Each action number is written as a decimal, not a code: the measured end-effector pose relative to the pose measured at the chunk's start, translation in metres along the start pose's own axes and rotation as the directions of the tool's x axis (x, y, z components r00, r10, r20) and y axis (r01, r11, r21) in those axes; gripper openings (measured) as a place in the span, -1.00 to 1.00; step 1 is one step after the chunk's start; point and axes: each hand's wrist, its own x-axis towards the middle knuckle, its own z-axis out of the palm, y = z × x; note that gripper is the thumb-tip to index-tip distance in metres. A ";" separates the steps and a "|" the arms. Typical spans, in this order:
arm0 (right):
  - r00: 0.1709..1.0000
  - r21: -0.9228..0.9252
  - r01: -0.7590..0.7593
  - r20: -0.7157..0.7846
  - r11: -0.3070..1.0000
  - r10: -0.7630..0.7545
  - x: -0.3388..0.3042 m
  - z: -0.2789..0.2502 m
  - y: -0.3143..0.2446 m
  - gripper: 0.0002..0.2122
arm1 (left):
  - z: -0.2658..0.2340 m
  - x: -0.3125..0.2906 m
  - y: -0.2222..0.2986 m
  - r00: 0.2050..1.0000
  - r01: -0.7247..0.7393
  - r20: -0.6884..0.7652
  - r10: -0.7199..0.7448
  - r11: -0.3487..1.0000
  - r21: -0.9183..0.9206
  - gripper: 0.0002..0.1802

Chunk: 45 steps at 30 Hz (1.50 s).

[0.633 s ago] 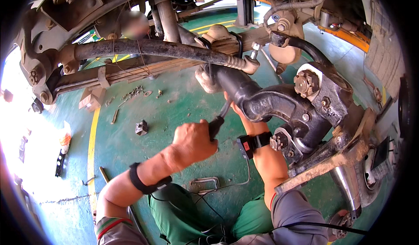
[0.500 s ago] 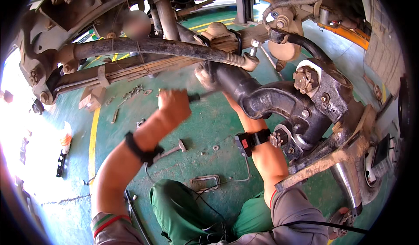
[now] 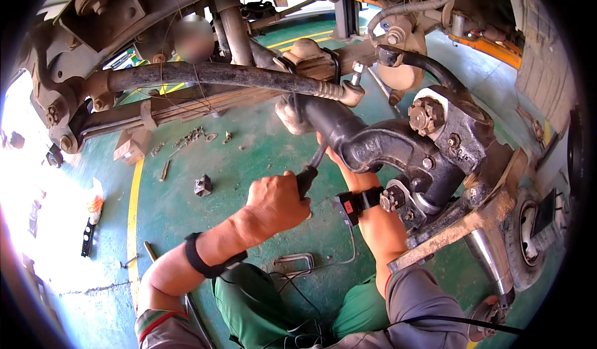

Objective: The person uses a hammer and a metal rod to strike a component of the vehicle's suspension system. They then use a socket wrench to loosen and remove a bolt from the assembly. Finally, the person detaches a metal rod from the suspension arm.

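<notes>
A bent metal rod (image 3: 295,257) lies on the near green floor (image 3: 180,221). Beyond it, the left hand (image 3: 273,197) grips a black-handled tool (image 3: 306,178) just left of the black axle (image 3: 339,125); the right hand (image 3: 334,155) is partly behind it, its grip impossible to tell. Left, a yellow line (image 3: 133,209) runs toward a carton (image 3: 130,147); far off stands a post (image 3: 343,19).

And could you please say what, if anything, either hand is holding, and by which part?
The left hand grips a tool by its black handle. The right hand is partly hidden, so whether it holds anything cannot be told.
</notes>
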 end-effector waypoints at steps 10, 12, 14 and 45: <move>0.959 -0.032 -0.284 0.007 0.958 0.285 -0.006 -0.026 -0.032 -0.36 | -0.019 0.125 -0.090 0.992 0.052 -0.124 -0.011 0.943 0.328 -0.69; 0.961 0.197 -0.277 0.054 0.940 0.272 -0.005 -0.004 -0.049 -0.34 | -0.003 0.074 -0.090 0.995 0.070 0.038 -0.088 0.939 0.336 -0.68; 0.964 0.375 -0.257 0.036 0.891 0.263 -0.004 -0.033 -0.033 -0.34 | 0.004 0.031 -0.040 1.000 -0.026 -0.013 0.028 0.992 0.127 -0.67; 0.994 -0.143 -0.093 0.040 0.985 0.100 0.030 -0.032 -0.068 -0.65 | -0.005 0.040 -0.071 0.984 0.170 -0.068 -0.167 0.984 0.050 -0.45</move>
